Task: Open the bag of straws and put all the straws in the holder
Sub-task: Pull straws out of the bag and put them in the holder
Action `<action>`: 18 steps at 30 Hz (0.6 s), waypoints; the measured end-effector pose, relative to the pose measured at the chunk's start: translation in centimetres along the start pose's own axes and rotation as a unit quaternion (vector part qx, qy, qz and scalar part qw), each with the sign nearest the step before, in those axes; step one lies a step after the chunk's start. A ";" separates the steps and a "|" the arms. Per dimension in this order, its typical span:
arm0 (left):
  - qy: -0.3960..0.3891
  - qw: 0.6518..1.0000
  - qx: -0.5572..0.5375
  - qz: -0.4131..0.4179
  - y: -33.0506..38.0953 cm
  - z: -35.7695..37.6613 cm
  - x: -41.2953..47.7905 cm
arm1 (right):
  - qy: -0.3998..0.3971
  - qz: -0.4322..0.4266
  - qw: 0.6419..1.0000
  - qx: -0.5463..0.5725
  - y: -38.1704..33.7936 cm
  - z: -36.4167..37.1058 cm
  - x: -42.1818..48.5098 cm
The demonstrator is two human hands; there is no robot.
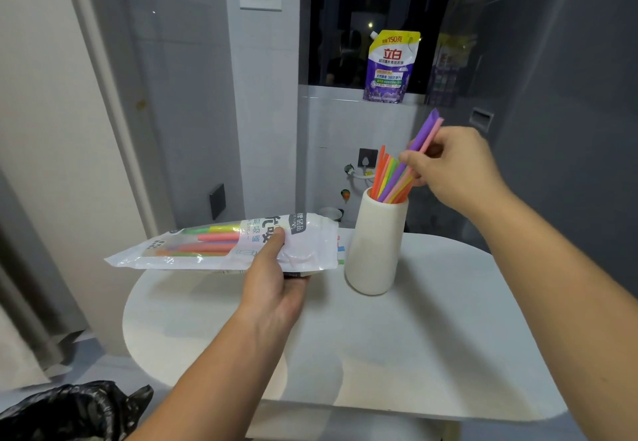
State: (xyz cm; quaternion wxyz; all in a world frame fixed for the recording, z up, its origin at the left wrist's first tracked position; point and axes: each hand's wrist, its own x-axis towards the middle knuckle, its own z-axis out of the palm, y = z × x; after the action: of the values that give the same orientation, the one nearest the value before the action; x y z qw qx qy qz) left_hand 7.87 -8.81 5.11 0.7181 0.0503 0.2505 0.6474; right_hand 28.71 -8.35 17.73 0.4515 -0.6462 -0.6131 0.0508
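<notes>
Straws [426,131] pinched by right hand [459,168] slant into holder [374,251]; left hand [276,278] grips bag [207,249].

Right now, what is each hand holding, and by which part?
The left hand grips the straw bag near its right end. The right hand pinches purple and pink straws near their upper ends, over the holder.

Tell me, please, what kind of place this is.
Probably a home laundry or utility corner: a laundry detergent pouch stands on the window ledge, a wall tap sits lower on the wall, and a tall grey appliance stands at the right.
</notes>
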 end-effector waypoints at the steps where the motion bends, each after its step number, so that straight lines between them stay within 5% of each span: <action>1: 0.001 1.000 0.000 0.000 0.0 0.0 0.0 | -0.001 0.000 1.000 -0.012 0.0 0.4 0.1; 13: 0.007 1.000 0.000 -0.001 -0.2 0.2 -0.1 | 0.074 0.014 0.997 0.013 1.3 2.5 1.2; 18: 0.003 1.000 0.000 -0.003 -0.2 0.0 0.1 | 0.058 -0.091 0.989 -0.106 2.1 3.0 0.7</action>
State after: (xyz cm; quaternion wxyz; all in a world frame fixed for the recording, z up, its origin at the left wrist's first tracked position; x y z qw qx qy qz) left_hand 8.06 -8.72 5.03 0.7190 0.0477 0.2525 0.6457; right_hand 28.55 -5.88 14.92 0.4185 -0.6338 -0.6438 -0.0933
